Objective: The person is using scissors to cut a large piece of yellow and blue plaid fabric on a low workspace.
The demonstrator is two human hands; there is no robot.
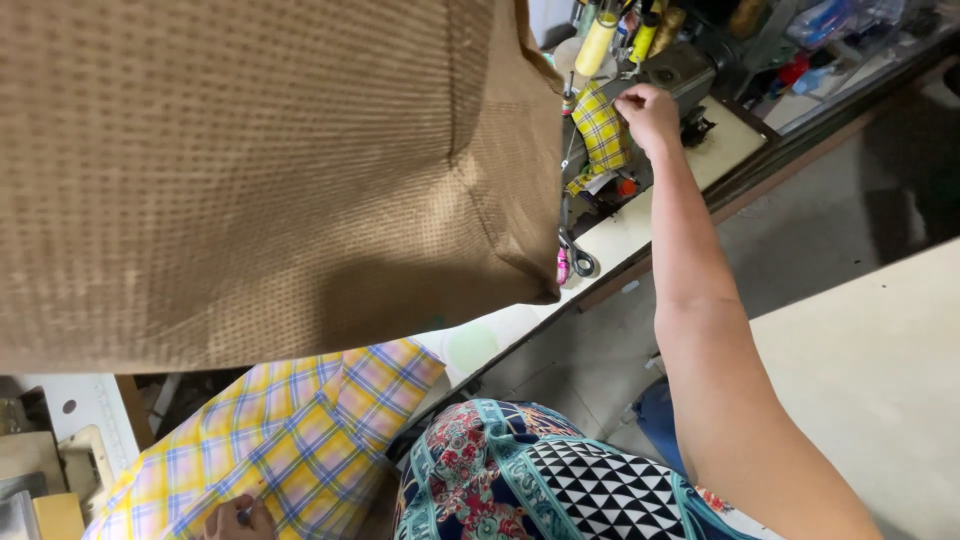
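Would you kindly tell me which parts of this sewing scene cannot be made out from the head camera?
- Head view: the brown fabric hides most of the table and the left of the sewing machine.
- The left hand is cut off by the bottom edge; what its grip holds is too small to tell.
- The right hand covers its fingertips at the small plaid piece.
- The scissors are partly behind the brown fabric.

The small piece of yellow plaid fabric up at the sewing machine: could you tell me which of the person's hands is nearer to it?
Right. The right hand touches the small plaid piece at its upper edge; the left hand rests far below on the large plaid cloth.
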